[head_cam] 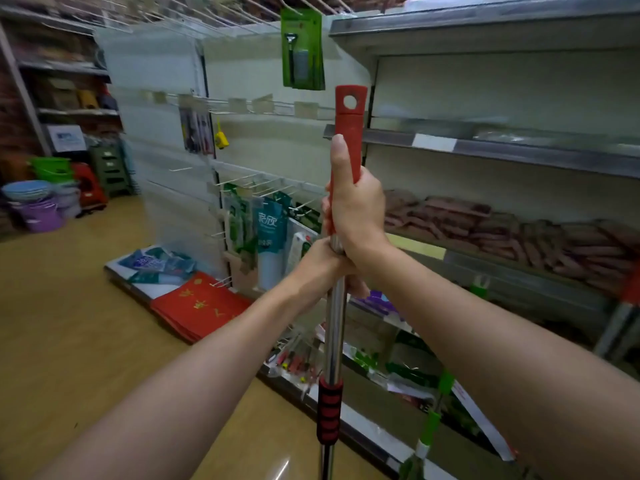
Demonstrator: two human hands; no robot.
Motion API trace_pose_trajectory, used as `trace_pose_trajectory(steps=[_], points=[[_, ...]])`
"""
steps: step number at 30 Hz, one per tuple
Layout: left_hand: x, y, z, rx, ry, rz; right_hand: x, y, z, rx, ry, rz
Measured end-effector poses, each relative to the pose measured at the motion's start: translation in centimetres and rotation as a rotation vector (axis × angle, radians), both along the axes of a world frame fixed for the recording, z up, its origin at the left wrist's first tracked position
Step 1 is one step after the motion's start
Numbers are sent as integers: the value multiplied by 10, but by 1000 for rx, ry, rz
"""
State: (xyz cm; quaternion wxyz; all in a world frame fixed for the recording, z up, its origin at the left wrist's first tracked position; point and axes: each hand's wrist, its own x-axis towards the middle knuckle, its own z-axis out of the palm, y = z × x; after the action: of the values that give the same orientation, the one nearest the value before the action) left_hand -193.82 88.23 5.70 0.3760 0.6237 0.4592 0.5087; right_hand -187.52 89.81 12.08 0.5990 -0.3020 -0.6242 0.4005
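Observation:
A long pole (pixel 335 327) stands upright in front of me, shiny metal with a red plastic top that has a hanging hole and a red-and-black ribbed sleeve lower down. My right hand (pixel 356 206) grips the red top, thumb stretched up along it. Just below, my left hand (pixel 320 263) wraps round the metal shaft, touching the right hand. The pole's lower end runs out of the frame at the bottom.
Shop shelves (pixel 502 147) run along the right, with packets on a lower shelf (pixel 519 233). A peg display (pixel 263 202) with hanging goods faces me. Red bags (pixel 197 306) lie on its base. Buckets and stools (pixel 52 192) stand far left on the tan floor (pixel 69 323).

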Motion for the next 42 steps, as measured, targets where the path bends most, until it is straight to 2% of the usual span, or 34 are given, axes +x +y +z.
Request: trace_pose_trajectory(steps=[2, 7, 12, 17, 22, 31, 38, 42], points=[[-28, 5, 0, -20, -11, 15, -28, 6, 2, 17, 4, 45], [-93, 32, 2, -28, -124, 229, -100, 24, 9, 37, 10, 160], [-149, 65, 11, -29, -206, 338, -162, 52, 16, 83, 6, 169], [-208, 104, 12, -6, -190, 342, -216, 91, 16, 107, 15, 237], [-270, 150, 9, 2, -218, 445, -280, 142, 10, 155, -23, 286], [-375, 222, 40, -25, -122, 573, -395, 234, 32, 166, -27, 379], [-463, 264, 48, 2, -188, 579, -490, 278, 40, 221, -49, 334], [-524, 288, 42, -24, -150, 568, -548, 300, 34, 220, -31, 296]])
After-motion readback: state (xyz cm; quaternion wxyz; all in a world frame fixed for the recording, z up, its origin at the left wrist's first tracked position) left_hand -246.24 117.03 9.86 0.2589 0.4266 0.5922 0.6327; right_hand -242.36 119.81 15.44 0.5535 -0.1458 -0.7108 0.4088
